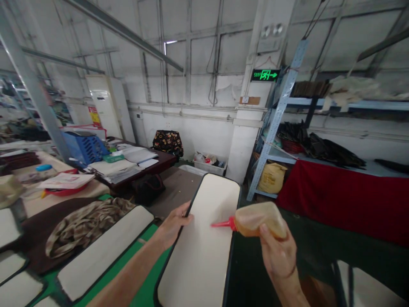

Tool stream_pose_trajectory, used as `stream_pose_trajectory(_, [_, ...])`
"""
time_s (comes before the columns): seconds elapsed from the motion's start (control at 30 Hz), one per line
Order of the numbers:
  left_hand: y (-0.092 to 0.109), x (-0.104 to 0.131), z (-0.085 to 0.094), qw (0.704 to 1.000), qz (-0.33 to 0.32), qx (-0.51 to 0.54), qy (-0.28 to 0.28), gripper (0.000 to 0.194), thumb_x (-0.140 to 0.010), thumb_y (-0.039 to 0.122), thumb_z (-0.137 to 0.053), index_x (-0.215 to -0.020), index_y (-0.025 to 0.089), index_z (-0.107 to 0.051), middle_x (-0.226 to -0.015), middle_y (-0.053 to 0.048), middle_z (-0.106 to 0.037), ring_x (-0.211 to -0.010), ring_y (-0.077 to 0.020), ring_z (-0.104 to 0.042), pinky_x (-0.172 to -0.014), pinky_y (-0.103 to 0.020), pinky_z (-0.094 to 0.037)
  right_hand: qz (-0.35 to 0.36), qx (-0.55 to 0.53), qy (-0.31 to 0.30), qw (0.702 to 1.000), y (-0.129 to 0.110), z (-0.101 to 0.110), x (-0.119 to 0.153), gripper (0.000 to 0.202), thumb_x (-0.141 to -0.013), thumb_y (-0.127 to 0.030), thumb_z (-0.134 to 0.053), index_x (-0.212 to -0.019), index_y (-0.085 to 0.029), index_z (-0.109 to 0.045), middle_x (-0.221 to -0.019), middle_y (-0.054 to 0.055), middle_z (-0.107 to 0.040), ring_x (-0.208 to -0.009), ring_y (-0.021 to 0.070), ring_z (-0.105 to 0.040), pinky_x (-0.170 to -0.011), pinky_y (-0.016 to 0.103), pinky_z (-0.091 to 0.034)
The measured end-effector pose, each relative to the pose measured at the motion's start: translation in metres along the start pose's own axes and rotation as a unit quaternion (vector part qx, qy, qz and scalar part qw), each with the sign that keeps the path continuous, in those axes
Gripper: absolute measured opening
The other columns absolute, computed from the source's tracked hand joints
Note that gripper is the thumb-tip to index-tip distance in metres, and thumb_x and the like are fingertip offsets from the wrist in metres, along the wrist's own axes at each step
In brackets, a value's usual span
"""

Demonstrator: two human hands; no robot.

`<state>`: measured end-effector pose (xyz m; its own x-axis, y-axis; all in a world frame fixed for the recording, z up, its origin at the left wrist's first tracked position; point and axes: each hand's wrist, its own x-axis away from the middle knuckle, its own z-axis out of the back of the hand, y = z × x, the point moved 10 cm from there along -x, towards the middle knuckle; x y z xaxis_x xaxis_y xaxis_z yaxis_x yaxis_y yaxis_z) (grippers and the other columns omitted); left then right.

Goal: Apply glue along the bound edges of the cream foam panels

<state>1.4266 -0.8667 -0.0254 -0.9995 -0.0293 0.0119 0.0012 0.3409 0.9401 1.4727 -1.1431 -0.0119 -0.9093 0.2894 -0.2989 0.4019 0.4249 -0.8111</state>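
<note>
A long cream panel (204, 251) with rounded corners and a dark edge is held up tilted in front of me. My left hand (175, 224) grips it by its left edge, thumb on the pale face. In my right hand (279, 251) is a squeeze bottle (260, 219) of amber liquid, lying sideways with its red nozzle pointing left across the panel. Whether the nozzle tip touches the surface I cannot tell. A similar cream panel (107, 253) lies on the green tabletop (145, 260) to the left.
Checked cloth (89, 224) lies bunched beyond the second panel. A dark desk with papers and a blue file rack (84, 147) stands farther back. On the right are a metal shelf (271, 128) and a red cloth (341, 196); more panels (367, 285) sit at lower right.
</note>
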Motion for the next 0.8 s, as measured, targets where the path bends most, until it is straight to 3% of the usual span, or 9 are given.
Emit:
stream_pose_trajectory(0.13, [0.008, 0.008, 0.012, 1.000, -0.015, 0.002, 0.011, 0.061, -0.065, 0.020, -0.070, -0.124, 0.017, -0.058, -0.111, -0.008, -0.068, -0.098, -0.0263, -0.064, -0.079, -0.030, -0.050, 0.010, -0.038, 0.051, 0.998, 0.005, -0.021, -0.015, 0.049, -0.056, -0.036, -0.082, -0.095, -0.017, -0.061, -0.088, 0.004, -0.066, -0.082, 0.0200, -0.062, -0.077, 0.035, -0.053])
stream_pose_trajectory(0.33, [0.014, 0.013, 0.057, 0.996, -0.059, 0.014, 0.070, 0.059, -0.066, 0.019, -0.068, -0.124, 0.016, -0.058, -0.114, -0.008, -0.067, -0.102, -0.0274, -0.062, -0.080, -0.031, -0.049, -0.077, -0.005, -0.047, 0.996, 0.050, -0.057, 0.019, 0.049, -0.054, -0.030, -0.084, -0.096, -0.014, -0.063, -0.088, 0.007, -0.067, -0.076, 0.0200, -0.063, -0.072, 0.034, -0.054])
stream_pose_trajectory(0.47, [0.006, 0.021, 0.075, 0.996, -0.045, 0.029, 0.076, 0.061, -0.066, 0.019, -0.069, -0.125, 0.016, -0.057, -0.111, -0.009, -0.069, -0.099, -0.0273, -0.063, -0.082, -0.032, -0.048, -0.021, -0.027, 0.010, 0.999, 0.045, -0.066, 0.010, 0.051, -0.053, -0.035, -0.083, -0.095, -0.016, -0.061, -0.090, 0.004, -0.065, -0.081, 0.0196, -0.062, -0.081, 0.037, -0.052])
stream_pose_trajectory(0.53, [0.005, 0.024, 0.089, 0.994, -0.040, 0.039, 0.095, 0.063, -0.063, 0.018, -0.070, -0.125, 0.015, -0.057, -0.107, -0.009, -0.070, -0.096, -0.0267, -0.064, -0.080, -0.031, -0.048, -0.027, -0.018, 0.006, 0.999, 0.050, -0.073, 0.012, 0.052, -0.053, -0.035, -0.083, -0.096, -0.017, -0.061, -0.090, 0.004, -0.065, -0.082, 0.0195, -0.062, -0.080, 0.037, -0.052])
stream_pose_trajectory(0.67, [0.016, 0.034, 0.147, 0.975, -0.052, 0.020, 0.214, 0.067, -0.057, 0.015, -0.066, -0.123, 0.013, -0.057, -0.095, -0.008, -0.073, -0.084, -0.0243, -0.066, -0.072, -0.029, -0.049, -0.119, 0.036, -0.131, 0.984, 0.077, -0.094, 0.047, 0.052, -0.052, -0.033, -0.084, -0.098, -0.017, -0.064, -0.089, 0.006, -0.067, -0.079, 0.0226, -0.063, -0.073, 0.036, -0.054])
stream_pose_trajectory(0.73, [0.021, 0.044, 0.178, 0.960, -0.068, -0.010, 0.271, 0.066, -0.057, 0.017, -0.060, -0.123, 0.012, -0.056, -0.091, -0.007, -0.073, -0.078, -0.0230, -0.066, -0.067, -0.028, -0.049, -0.122, 0.037, -0.118, 0.985, 0.075, -0.082, 0.051, 0.048, -0.054, -0.035, -0.083, -0.096, -0.020, -0.065, -0.089, 0.006, -0.067, -0.082, 0.0246, -0.063, -0.075, 0.039, -0.055])
stream_pose_trajectory(0.8, [0.017, 0.054, 0.198, 0.951, -0.075, -0.037, 0.298, 0.063, -0.058, 0.019, -0.055, -0.120, 0.012, -0.058, -0.090, -0.006, -0.073, -0.077, -0.0226, -0.065, -0.064, -0.028, -0.048, -0.079, 0.028, -0.052, 0.995, 0.060, -0.057, 0.035, 0.044, -0.062, -0.041, -0.078, -0.099, -0.023, -0.065, -0.095, 0.006, -0.066, -0.095, 0.0276, -0.061, -0.084, 0.043, -0.052])
